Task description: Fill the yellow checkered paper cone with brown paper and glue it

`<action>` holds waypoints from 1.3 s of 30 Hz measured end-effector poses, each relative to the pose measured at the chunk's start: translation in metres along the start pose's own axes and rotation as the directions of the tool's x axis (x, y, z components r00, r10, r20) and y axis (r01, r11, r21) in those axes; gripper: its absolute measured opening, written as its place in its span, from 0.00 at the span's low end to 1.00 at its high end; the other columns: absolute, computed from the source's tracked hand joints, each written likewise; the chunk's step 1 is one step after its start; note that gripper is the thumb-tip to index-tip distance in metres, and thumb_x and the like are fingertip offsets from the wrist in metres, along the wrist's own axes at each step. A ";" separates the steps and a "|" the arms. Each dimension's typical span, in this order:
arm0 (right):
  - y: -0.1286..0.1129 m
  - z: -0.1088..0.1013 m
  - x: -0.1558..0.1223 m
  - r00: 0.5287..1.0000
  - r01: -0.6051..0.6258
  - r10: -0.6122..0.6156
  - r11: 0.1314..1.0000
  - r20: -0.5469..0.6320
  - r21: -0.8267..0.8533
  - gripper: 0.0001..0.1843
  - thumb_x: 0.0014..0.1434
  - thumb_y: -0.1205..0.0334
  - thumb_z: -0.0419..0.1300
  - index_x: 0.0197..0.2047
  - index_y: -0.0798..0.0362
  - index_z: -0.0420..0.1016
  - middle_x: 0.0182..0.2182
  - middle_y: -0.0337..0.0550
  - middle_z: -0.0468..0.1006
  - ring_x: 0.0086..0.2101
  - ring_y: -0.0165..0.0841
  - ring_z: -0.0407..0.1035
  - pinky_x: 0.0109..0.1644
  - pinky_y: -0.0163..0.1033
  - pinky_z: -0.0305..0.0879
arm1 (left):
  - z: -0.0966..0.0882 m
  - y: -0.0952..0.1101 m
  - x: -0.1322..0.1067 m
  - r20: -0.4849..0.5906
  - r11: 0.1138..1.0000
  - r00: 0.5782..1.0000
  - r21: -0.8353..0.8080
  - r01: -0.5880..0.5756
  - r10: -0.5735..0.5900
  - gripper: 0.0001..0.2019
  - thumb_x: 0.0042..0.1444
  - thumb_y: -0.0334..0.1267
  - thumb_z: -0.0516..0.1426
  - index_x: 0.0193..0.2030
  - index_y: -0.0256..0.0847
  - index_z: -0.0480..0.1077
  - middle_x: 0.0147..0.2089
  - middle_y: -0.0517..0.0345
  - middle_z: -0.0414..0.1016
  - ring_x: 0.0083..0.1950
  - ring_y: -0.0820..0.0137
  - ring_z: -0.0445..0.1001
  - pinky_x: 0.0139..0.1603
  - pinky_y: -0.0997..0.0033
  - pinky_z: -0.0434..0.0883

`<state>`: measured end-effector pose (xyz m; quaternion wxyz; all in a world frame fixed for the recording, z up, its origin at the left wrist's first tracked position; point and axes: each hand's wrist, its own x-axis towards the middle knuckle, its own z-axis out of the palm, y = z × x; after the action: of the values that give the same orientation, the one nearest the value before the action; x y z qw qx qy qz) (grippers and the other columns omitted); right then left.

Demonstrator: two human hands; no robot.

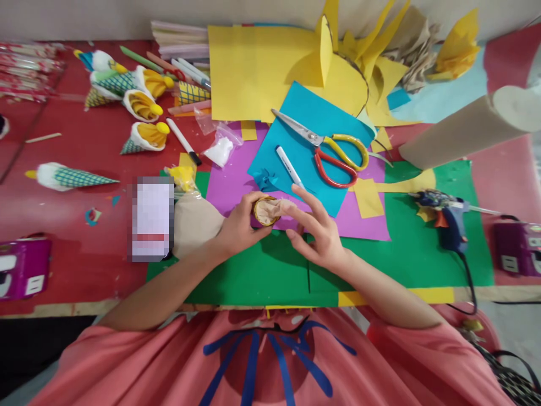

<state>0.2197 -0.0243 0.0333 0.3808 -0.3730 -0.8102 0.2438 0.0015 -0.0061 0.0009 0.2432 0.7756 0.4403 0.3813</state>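
Yellow-rimmed cup, to the lower left of the scissors: beige filling already inside.
Head view: left hand grips it; right hand, open, has fingertips at its mouth. White edging, as on cones left of the scissors, is not yet there.

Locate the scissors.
In the head view, the scissors lie right of centre, mostly on the blue sheet, beside the white marker and beyond the right hand.

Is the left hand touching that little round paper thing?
Touching. The head view shows the left hand curled around the round paper thing, thumb and finger against its sides.
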 end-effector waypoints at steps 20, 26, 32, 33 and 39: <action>-0.009 0.013 -0.007 0.976 0.149 -0.122 0.978 0.181 -0.146 0.24 0.69 0.61 0.50 0.65 0.60 0.66 0.62 0.62 0.72 0.44 0.37 0.81 0.33 0.35 0.76 | -0.001 -0.004 -0.003 0.115 0.973 0.971 -0.078 0.219 -0.209 0.23 0.51 0.48 0.63 0.51 0.43 0.65 0.45 0.52 0.78 0.42 0.64 0.79 0.43 0.64 0.77; -0.008 0.010 0.000 0.968 0.101 -0.073 0.989 0.239 -0.106 0.24 0.70 0.59 0.49 0.65 0.58 0.65 0.65 0.56 0.69 0.51 0.36 0.78 0.37 0.34 0.77 | -0.007 0.000 0.001 0.158 0.987 0.975 -0.025 0.161 -0.155 0.18 0.52 0.46 0.62 0.47 0.43 0.66 0.42 0.54 0.78 0.41 0.64 0.78 0.41 0.64 0.76; -0.003 0.007 0.002 0.973 0.083 -0.072 0.996 0.221 -0.043 0.26 0.70 0.61 0.51 0.69 0.53 0.59 0.68 0.55 0.65 0.54 0.37 0.77 0.35 0.33 0.79 | 0.001 0.000 -0.001 0.030 0.987 0.988 -0.054 0.151 -0.150 0.24 0.55 0.49 0.62 0.54 0.46 0.58 0.45 0.55 0.76 0.41 0.66 0.79 0.38 0.66 0.75; -0.003 0.006 0.001 0.979 0.089 -0.081 0.996 0.187 -0.034 0.28 0.69 0.62 0.51 0.71 0.51 0.57 0.68 0.55 0.65 0.53 0.36 0.77 0.34 0.33 0.79 | 0.002 0.000 -0.001 0.021 0.985 0.987 -0.062 0.158 -0.157 0.25 0.55 0.50 0.62 0.53 0.46 0.57 0.45 0.56 0.75 0.40 0.67 0.79 0.37 0.67 0.74; -0.005 0.002 0.000 0.993 0.097 -0.097 0.995 0.072 0.006 0.36 0.68 0.64 0.53 0.75 0.49 0.44 0.67 0.58 0.66 0.56 0.38 0.75 0.32 0.31 0.78 | 0.003 0.003 -0.002 0.010 0.984 0.986 -0.066 0.165 -0.164 0.24 0.55 0.47 0.63 0.53 0.48 0.56 0.43 0.60 0.74 0.39 0.70 0.78 0.37 0.70 0.73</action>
<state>0.2157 -0.0276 0.0358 0.3632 -0.3238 -0.8402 0.2396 0.0051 -0.0091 0.0003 0.3007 0.7289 0.4893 0.3726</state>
